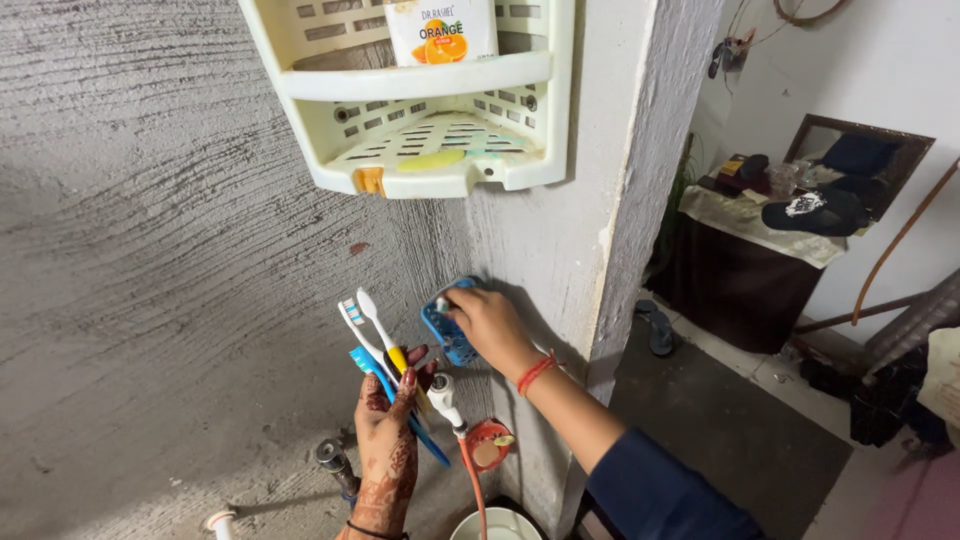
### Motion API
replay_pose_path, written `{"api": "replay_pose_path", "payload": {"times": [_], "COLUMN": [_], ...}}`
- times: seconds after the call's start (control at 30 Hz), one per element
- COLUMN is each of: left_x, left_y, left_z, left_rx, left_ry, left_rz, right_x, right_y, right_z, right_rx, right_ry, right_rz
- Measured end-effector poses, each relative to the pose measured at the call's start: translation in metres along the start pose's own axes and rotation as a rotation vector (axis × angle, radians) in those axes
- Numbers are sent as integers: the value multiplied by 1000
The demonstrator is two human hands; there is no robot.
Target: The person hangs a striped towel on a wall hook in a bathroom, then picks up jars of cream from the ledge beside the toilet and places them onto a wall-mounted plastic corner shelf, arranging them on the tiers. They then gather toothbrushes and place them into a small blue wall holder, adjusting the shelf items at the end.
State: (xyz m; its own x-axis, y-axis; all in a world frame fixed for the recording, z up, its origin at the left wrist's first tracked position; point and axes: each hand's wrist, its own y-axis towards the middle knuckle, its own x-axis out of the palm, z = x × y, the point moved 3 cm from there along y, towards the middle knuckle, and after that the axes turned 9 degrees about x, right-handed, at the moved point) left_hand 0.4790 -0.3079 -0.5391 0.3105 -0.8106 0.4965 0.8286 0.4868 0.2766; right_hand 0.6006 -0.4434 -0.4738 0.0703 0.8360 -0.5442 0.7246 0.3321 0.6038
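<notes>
Toothbrushes [375,340]: bunched, gripped in left hand [388,430].
Blue holder [447,330]: wall-mounted at pillar corner, pinched by right hand [490,325].

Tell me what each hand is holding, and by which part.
Left hand holds several toothbrushes by their handles, heads up. Right hand grips the top of a blue holder on the wall.

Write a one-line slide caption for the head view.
Left hand holds toothbrushes while right hand touches a blue holder on the wall, below a cream corner shelf.
</notes>
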Motion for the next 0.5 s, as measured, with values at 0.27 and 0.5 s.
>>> {"api": "replay_pose_path", "payload": {"times": [0.27,0.5], "left_x": [-6,-5], "left_y": [3,3], "left_z": [2,3], "left_rx": [9,-10], "left_ry": [-32,9], "left_rz": [27,51], "right_x": [9,5], "right_y": [1,-6], "right_z": [-3,0], "right_rx": [89,107], "right_ry": [108,118], "right_rz": [-231,-280]}}
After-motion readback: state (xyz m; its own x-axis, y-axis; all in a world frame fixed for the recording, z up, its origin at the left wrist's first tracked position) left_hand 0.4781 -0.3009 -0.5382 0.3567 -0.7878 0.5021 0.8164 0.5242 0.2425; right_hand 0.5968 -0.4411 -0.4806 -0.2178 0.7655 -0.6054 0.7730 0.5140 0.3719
